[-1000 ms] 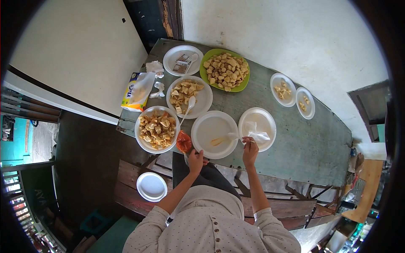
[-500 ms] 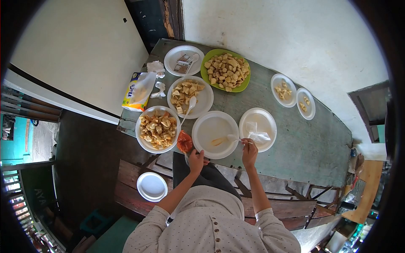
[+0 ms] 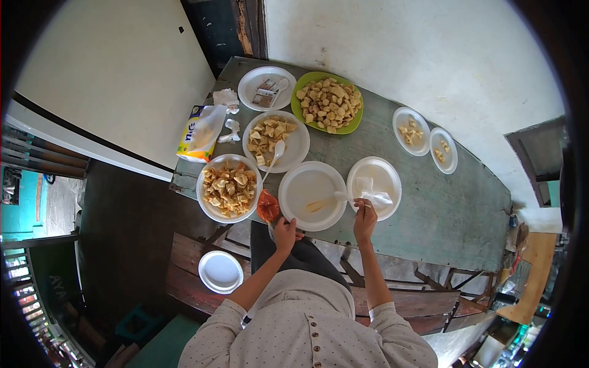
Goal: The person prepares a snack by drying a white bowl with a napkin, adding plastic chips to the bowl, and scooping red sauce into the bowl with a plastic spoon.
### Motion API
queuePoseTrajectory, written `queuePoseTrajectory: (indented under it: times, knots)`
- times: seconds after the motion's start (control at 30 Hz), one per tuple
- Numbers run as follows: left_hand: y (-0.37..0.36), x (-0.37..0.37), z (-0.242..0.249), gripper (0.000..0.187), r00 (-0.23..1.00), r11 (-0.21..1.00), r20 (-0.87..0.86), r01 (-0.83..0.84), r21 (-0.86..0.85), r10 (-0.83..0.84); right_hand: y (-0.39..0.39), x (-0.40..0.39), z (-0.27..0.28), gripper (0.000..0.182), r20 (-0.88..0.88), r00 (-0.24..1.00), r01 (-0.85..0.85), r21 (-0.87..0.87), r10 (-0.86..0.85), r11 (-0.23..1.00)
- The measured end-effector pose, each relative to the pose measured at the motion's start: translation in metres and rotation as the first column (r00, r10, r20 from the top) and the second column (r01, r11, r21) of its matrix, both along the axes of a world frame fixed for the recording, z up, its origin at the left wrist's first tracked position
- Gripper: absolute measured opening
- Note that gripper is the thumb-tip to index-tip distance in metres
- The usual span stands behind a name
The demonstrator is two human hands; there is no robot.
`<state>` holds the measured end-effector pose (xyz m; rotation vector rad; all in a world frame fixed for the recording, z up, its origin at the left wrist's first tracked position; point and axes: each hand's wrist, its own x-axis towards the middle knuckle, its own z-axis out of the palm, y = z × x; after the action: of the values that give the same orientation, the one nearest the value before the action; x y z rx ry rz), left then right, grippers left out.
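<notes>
My left hand (image 3: 286, 235) grips the near-left rim of a white plate (image 3: 294, 211), thumb on the edge and fingers partly hidden. A yellowish-brown smear marks the plate's surface. In the closed fingers of my right hand (image 3: 364, 222) is a white plastic spoon (image 3: 340, 196), its bowl over the plate's right rim. Just right of it, a second white plate (image 3: 374, 162) bears a crumpled clear plastic bag (image 3: 377, 198). Close to my left hand lies a small bag of red-orange sauce (image 3: 268, 206).
Left lie a plate of folded fried pieces (image 3: 229, 187), another plate of pieces with a spoon (image 3: 270, 141), and a tissue pack (image 3: 201, 134). A green plate of fried chunks (image 3: 331, 104) is behind. Two small plates (image 3: 410, 147) (image 3: 451, 165) stand right; a bowl (image 3: 221, 272) rests on the bench.
My right hand has shifted slightly to the right, and the spoon's bowl has moved from inside the plate to its right rim. My left hand stays at the plate's edge.
</notes>
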<state>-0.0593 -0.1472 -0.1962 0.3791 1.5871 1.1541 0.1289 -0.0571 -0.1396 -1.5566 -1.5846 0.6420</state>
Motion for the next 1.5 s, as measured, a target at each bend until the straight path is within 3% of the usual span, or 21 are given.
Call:
queuePoseTrajectory:
  times: [0.07, 0.13, 0.27, 0.33, 0.43, 0.6, 0.73, 0.87, 0.93, 1.2, 1.27, 1.4, 1.47, 1.5]
  knots:
    - [0.000, 0.000, -0.001, 0.020, 1.000, 1.000, 0.006, -0.007, 0.002, 0.007, -0.003, -0.006, -0.002, 0.023, -0.005, 1.000, -0.020, -0.019, 0.020, 1.000]
    - [0.000, 0.000, -0.003, 0.020, 1.000, 1.000, 0.011, -0.009, -0.006, 0.009, -0.011, -0.015, -0.009, 0.024, -0.143, 0.987, -0.090, -0.074, 0.078, 0.993]
    - [0.001, -0.001, -0.001, 0.020, 1.000, 1.000, 0.002, -0.001, -0.003, 0.001, -0.032, -0.038, -0.014, 0.025, -0.255, 0.960, -0.168, -0.186, 0.117, 0.968]
    - [0.001, -0.001, 0.001, 0.020, 1.000, 1.000, 0.004, -0.006, -0.019, 0.006, -0.036, -0.041, -0.015, 0.025, -0.249, 0.962, -0.169, -0.231, 0.110, 0.958]
    - [0.000, -0.001, -0.003, 0.020, 1.000, 1.000, 0.021, 0.005, -0.003, -0.005, -0.035, -0.036, -0.023, 0.026, -0.249, 0.963, -0.156, -0.217, 0.099, 0.964]
    - [-0.001, -0.001, -0.008, 0.021, 0.999, 1.000, 0.046, -0.017, 0.019, 0.016, -0.007, 0.002, -0.018, 0.027, -0.182, 0.979, 0.072, -0.085, -0.087, 0.994]
    - [-0.003, -0.003, -0.012, 0.022, 0.999, 0.999, 0.022, 0.050, -0.005, -0.049, -0.007, -0.003, -0.013, 0.021, -0.133, 0.986, 0.085, -0.112, -0.100, 0.990]
    - [-0.002, -0.003, -0.007, 0.024, 0.998, 0.999, 0.054, 0.039, -0.018, -0.038, -0.026, -0.032, -0.023, 0.020, -0.204, 0.979, -0.024, -0.183, -0.014, 0.983]
    - [-0.001, -0.003, -0.006, 0.026, 0.998, 0.999, 0.048, 0.035, -0.028, -0.034, -0.030, -0.040, -0.020, 0.027, -0.237, 0.963, -0.178, -0.191, 0.131, 0.965]
    - [-0.001, -0.002, -0.006, 0.023, 0.999, 1.000, 0.045, 0.019, -0.005, -0.019, 0.001, 0.004, -0.013, 0.027, -0.185, 0.978, 0.085, -0.066, -0.096, 0.994]
    - [-0.001, -0.002, -0.003, 0.021, 1.000, 1.000, 0.031, 0.003, 0.003, -0.003, 0.000, 0.002, -0.014, 0.028, -0.162, 0.982, 0.085, -0.072, -0.096, 0.994]
    - [0.001, -0.004, 0.000, 0.025, 0.998, 0.997, 0.022, 0.060, -0.058, -0.059, -0.022, -0.026, -0.023, 0.027, -0.191, 0.980, 0.013, -0.174, -0.047, 0.985]
    - [0.000, -0.004, -0.001, 0.025, 0.998, 0.996, 0.030, 0.062, -0.062, -0.060, -0.032, -0.037, -0.027, 0.027, -0.218, 0.968, -0.164, -0.160, 0.127, 0.973]
    - [0.000, -0.003, -0.002, 0.022, 0.999, 0.998, 0.013, 0.045, -0.046, -0.045, -0.031, -0.036, -0.028, 0.027, -0.217, 0.968, -0.162, -0.159, 0.126, 0.974]
